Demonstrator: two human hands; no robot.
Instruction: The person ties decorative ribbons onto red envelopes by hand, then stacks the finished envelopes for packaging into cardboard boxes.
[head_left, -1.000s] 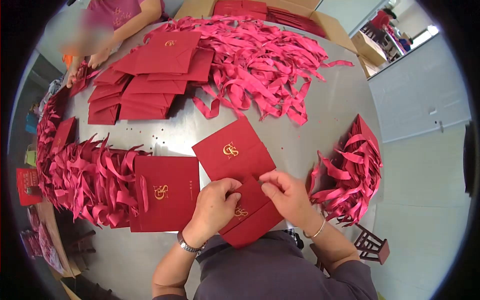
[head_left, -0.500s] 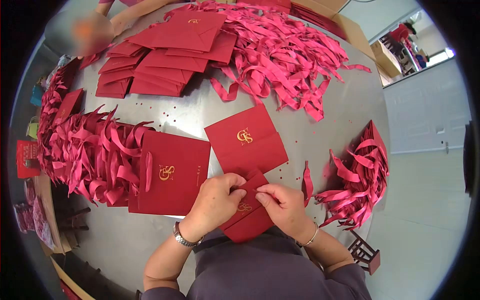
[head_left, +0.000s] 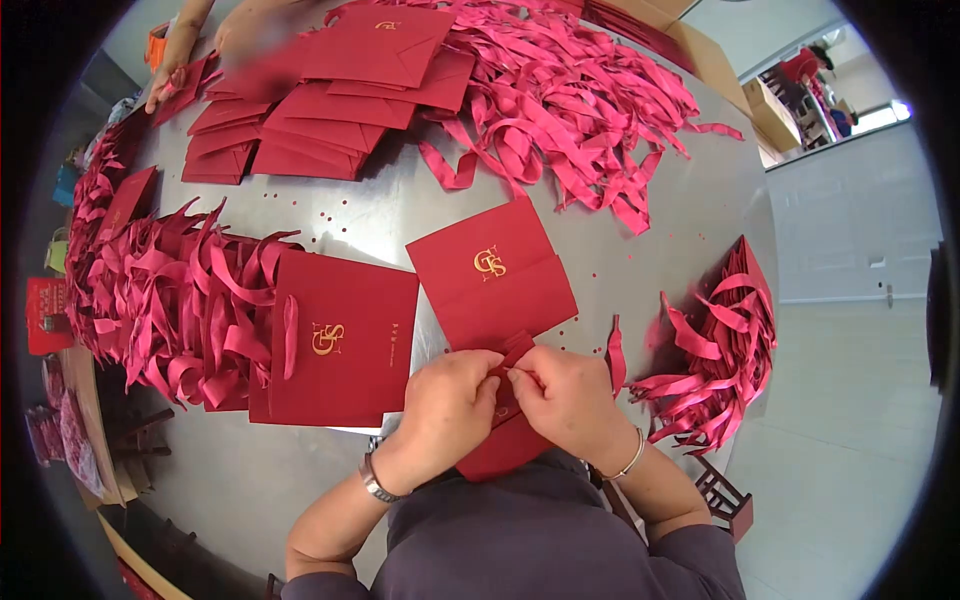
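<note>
Close to my body, both hands are closed at the upper edge of a small red paper bag (head_left: pixel 505 450). My left hand (head_left: pixel 455 400) grips its left side with bent fingers. From the other side, my right hand (head_left: pixel 560 395) pinches at the same edge, the fingertips of both hands nearly meeting. Whether a ribbon lies between the fingers is hidden. Just beyond my hands lies a flat red bag (head_left: pixel 490 270) with gold letters. A larger red bag (head_left: pixel 345 340) with a ribbon handle rests left of my left hand. One loose pink ribbon (head_left: pixel 615 355) lies beside my right hand.
Ribboned bags (head_left: pixel 170 300) stand packed along the left, and a smaller bunch (head_left: pixel 730 340) is at the right. Flat bags (head_left: pixel 320 125) and a ribbon heap (head_left: pixel 580 110) cover the metal table's (head_left: pixel 690 210) far side. Another person's hand (head_left: pixel 165 85) is at upper left.
My hands have drawn closer together at the bag's edge, and the right hand now covers more of its gold print. The other person's arms have moved at the far left.
</note>
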